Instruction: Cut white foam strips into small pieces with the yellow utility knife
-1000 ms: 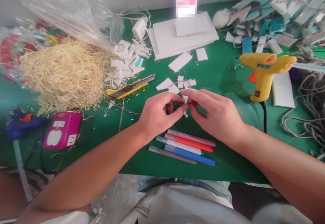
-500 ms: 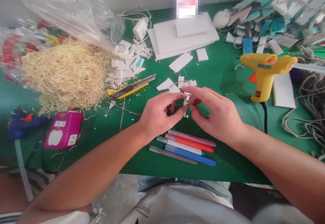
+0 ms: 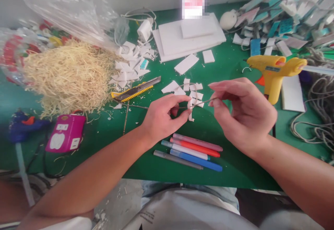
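Between the thumb and forefinger of my left hand (image 3: 165, 115) is a small white foam piece (image 3: 190, 106), held upright. A thin grey-brown cord (image 3: 206, 101) runs from that piece to my right hand (image 3: 241, 110), whose thumb and fingers pinch it. The cord also stretches away to the left behind my left hand. Several small white foam scraps (image 3: 198, 96) lie just beyond the held piece. Several marker pens (image 3: 195, 145) rest side by side on the green table (image 3: 235, 167), nearer to me.
A box cutter (image 3: 137, 89) lies left of centre, near a heap of straw (image 3: 68, 77). A yellow glue gun (image 3: 273, 71) stands at right, by a tangle of cord (image 3: 313, 118). White boards (image 3: 167, 40) are at the back, and a magenta power box (image 3: 65, 133) sits at left.
My right hand has moved right, away from my left hand, drawing the cord out straight between them. My left hand stays in place with the foam piece.
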Motion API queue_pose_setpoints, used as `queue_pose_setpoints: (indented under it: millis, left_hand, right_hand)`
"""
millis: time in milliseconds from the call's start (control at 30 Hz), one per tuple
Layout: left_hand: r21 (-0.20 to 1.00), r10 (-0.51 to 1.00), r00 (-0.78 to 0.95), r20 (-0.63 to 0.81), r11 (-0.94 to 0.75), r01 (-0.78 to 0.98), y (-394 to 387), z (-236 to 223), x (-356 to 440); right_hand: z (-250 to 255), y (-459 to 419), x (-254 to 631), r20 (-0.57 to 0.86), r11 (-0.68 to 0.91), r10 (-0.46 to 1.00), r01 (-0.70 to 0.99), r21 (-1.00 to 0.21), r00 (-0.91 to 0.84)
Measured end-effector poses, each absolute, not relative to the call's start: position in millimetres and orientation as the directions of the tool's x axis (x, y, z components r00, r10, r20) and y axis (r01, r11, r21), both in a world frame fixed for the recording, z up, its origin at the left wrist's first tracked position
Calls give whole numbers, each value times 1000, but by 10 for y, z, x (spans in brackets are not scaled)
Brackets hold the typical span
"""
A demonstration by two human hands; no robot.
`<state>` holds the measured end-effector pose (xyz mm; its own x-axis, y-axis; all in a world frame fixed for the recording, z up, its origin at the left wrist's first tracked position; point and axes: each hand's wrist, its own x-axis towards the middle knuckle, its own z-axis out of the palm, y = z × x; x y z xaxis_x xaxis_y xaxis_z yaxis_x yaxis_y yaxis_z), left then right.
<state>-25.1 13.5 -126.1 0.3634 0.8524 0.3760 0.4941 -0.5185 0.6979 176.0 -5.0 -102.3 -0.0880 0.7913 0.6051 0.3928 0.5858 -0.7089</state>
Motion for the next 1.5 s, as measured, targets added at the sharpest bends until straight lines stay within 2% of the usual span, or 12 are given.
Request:
queue_pose_setpoints:
  millis: [167, 300, 433, 500, 667, 933, 1133, 1300, 1500]
  left_hand:
    - [709, 864, 360, 352, -497, 500, 138, -1270, -251]
    - [786, 902, 332, 276, -410, 462, 110, -1223, -244]
    - [955, 954, 295, 61, -141, 260, 99, -1151, -276]
    - [988, 949, 314, -37, -12, 155, 134, -1132, -330]
    - [982, 890, 415, -190, 178, 68, 282, -1080, -518]
    - [943, 841, 466, -274, 330, -41, 253, -968, -493]
    - [964, 850, 476, -228, 264, -10, 214, -1018, -435]
    - [948, 858, 412, -307, 316, 47, 193, -987, -391]
    - [963, 920, 305, -247, 268, -30, 156, -1043, -337]
  right_hand:
    - [-1035, -57, 1778, 695, 637, 718, 369, -677, 33]
    - [-1009, -30, 1794, 675, 658, 726, 413, -629, -129]
    - [-997, -5, 1800, 630, 693, 712, 450, -563, -310]
    - [-1002, 0, 1801, 605, 695, 714, 456, -556, -352]
    - [-1025, 1, 1804, 597, 708, 703, 459, -537, -386]
    - [-1037, -5, 1800, 602, 724, 689, 434, -537, -404]
    - [-1052, 0, 1806, 615, 743, 668, 414, -526, -419]
    - [-1060, 6, 1814, 625, 756, 654, 397, -521, -426]
    - [-1074, -11, 1768, 616, 745, 667, 379, -549, -419]
